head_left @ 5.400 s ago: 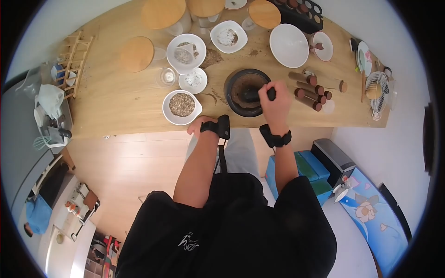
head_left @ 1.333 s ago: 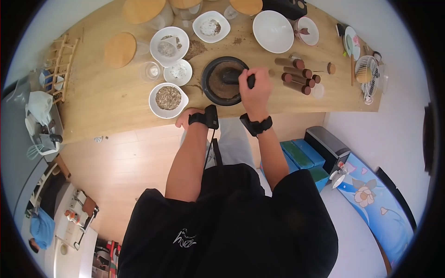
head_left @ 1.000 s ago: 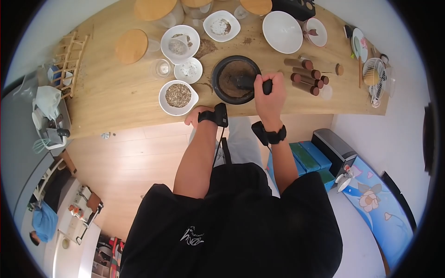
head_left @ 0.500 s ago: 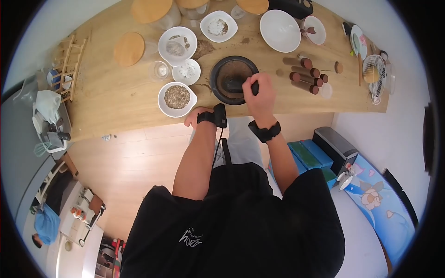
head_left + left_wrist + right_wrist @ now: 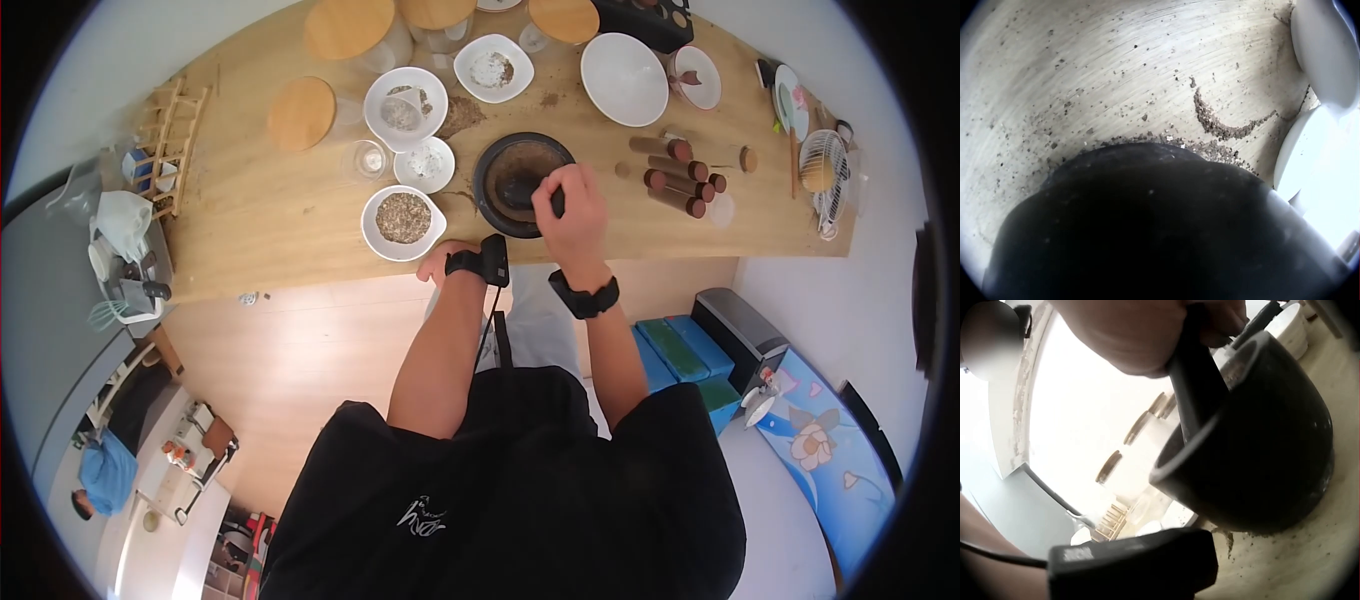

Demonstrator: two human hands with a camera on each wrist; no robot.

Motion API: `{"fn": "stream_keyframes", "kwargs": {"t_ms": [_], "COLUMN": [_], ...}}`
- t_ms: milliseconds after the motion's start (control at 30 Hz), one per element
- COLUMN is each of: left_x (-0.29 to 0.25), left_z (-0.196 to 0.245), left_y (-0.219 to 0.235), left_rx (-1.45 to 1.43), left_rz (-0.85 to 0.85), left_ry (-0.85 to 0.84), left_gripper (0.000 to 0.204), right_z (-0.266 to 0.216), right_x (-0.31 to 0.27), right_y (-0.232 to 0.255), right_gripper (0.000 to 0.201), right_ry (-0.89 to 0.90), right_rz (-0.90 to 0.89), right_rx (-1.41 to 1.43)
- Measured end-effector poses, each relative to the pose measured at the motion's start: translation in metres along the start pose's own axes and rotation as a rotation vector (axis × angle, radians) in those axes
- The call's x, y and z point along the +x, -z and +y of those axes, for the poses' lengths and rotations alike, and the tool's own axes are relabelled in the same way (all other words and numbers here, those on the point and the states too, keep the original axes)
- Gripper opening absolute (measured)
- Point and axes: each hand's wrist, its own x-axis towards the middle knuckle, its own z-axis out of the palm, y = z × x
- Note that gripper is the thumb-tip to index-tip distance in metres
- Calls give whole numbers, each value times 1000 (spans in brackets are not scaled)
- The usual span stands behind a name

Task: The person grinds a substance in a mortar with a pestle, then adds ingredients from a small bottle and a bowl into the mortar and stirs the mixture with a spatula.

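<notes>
My right hand (image 5: 577,215) grips the upper end of the black pestle (image 5: 557,202), whose lower end rests inside the dark mortar (image 5: 488,215) with brown powder. In the right wrist view the fingers wrap the pestle (image 5: 1197,390), which leans against the mortar (image 5: 1272,444). My left hand (image 5: 445,262) rests at the table's front edge, just below the white spouted bowl of coarse flakes (image 5: 403,218), its fingers loosely bent and holding nothing. A dark rounded form, seemingly the mortar (image 5: 1147,219), fills the bottom of the left wrist view; that hand is hidden there.
Small white bowls (image 5: 424,165), a glass cup (image 5: 369,159) and wooden-lidded jars (image 5: 301,113) stand to the left and behind. Right of the mortar lie several brown capped tubes (image 5: 683,188); a large white bowl (image 5: 624,80) stands behind them. Brown crumbs (image 5: 1222,128) are scattered beside the mortar.
The pestle has shifted about within the mortar, with my right hand still gripping it. My left hand has stayed at the table edge. The head view has moved slightly.
</notes>
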Motion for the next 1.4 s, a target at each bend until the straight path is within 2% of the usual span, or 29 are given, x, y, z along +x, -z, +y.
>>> {"fn": "stream_keyframes", "kwargs": {"t_ms": [33,100,133,233,267,300,367,500,600,633,700,733,767,833,867,933,967,1067,1100,1167,1200,1233,1300,1367,1400], "left_x": [-3,-9,-18,-44,-50,-55,-49,-39,-23,-14,12,14,19,18,16,12,13,12,12,12,11,11,11,11,10], "left_z": [2,4,4,6,6,5,2,4,7,6,6,6,7,8,7,6,6,5,6,6,8,9,7,5,5], "left_y": [3,8,14,26,29,33,27,24,13,4,-16,-17,-18,-16,-15,-14,-13,-14,-14,-15,-15,-14,-12,-11,-12], "left_rx": [110,370,528,955,1042,1101,1109,1103,1130,780,68,-289,-471,-792,-849,-891,-903,-926,-928,-939,-943,-945,-947,-950,-948], "left_rz": [-5,-14,-18,-21,-7,0,24,21,-34,-32,-25,-18,-17,7,12,13,13,16,16,13,14,17,19,23,22], "left_ry": [-42,-141,-199,-380,-426,-457,-481,-434,-433,-296,-11,132,207,335,353,362,362,360,357,360,358,356,355,351,348], "left_gripper": [54,53,52,51,50,50,48,45,47,50,55,57,58,60,59,59,59,59,59,58,58,58,58,58,58], "right_z": [4,10,10,5,3,3,-1,-11,-19,-23,-33,-40,-36,-17,-7,8,5,-3,0,4,5,6,-8,0,4], "right_x": [3,3,3,-4,-5,-3,-3,-6,-6,-10,-19,-20,-21,-26,-27,-25,-25,-30,-27,-26,-24,-24,-22,-18,-16], "right_y": [-2,-8,-11,-12,-8,-6,-6,5,16,18,17,16,11,-5,-15,-32,-30,-13,-12,-14,-20,-21,-16,-11,-11], "right_gripper": [15,16,16,16,14,14,14,15,16,16,18,18,18,18,18,17,17,17,17,17,16,16,14,15,15], "right_ry": [3,-80,-103,-47,-79,-78,-277,-381,-266,-262,-132,-139,-136,-43,-45,-57,-55,-125,-121,-245,-138,-137,-59,-49,-141], "right_rz": [1,221,262,202,146,145,213,238,179,178,77,40,33,159,155,427,427,238,243,373,399,403,217,179,253], "right_rx": [6,-68,-70,-36,-35,-47,74,126,46,44,-110,-162,-154,-173,-171,-109,-109,3,-2,-37,-109,-107,-40,-42,-38]}}
